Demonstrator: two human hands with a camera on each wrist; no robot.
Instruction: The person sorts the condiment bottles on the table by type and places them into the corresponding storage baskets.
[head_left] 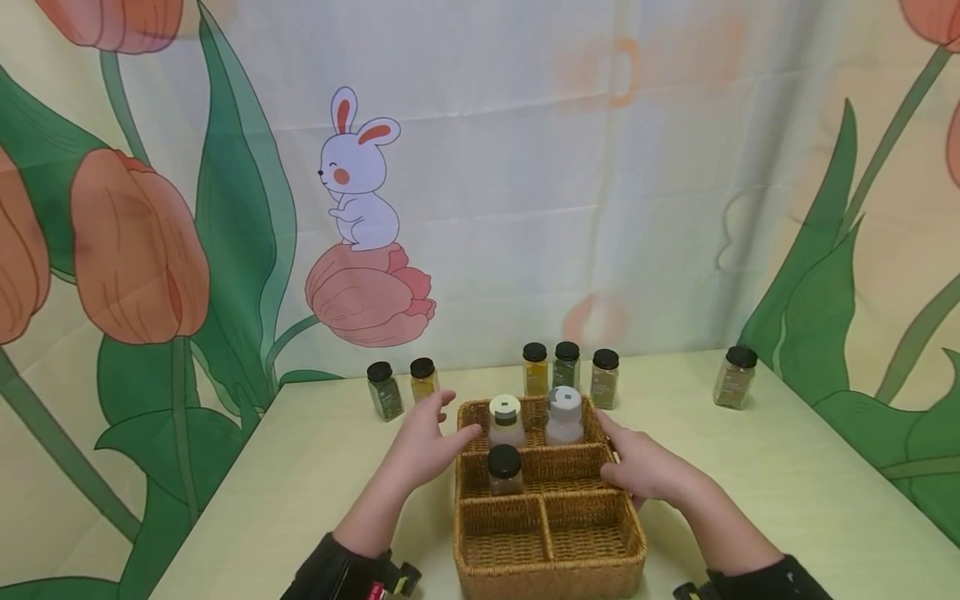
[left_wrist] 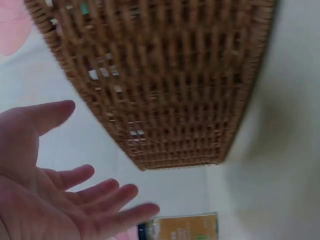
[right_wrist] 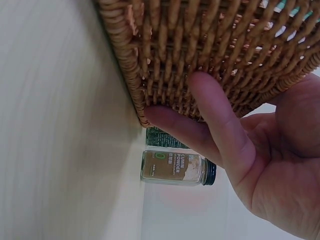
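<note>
- Basket (head_left: pixel 551 581) sits on the surface (head_left: pixel 300 492) between left hand (head_left: pixel 423 442) and right hand (head_left: pixel 651 467), I see by head view.
- Left wrist shows me that hand spread beside the basket, holding nothing.
- Right wrist shows me nearly straight fingers (right_wrist: pixel 223 114) against the basket's side.

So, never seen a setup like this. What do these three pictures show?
No robot: these are a person's bare left hand and right hand. The wide picture is from a camera worn on the head; the two close-ups are from one camera on each wrist.

On the table is a wicker basket with compartments: two pale-topped bottles in its back row, a black-lidded jar in the middle row. Six more jars stand toward the far edge: two at left, three near the middle, one at right.

The right hand holds the basket's right side; the open left hand is beside it, apart in its close-up.
</note>
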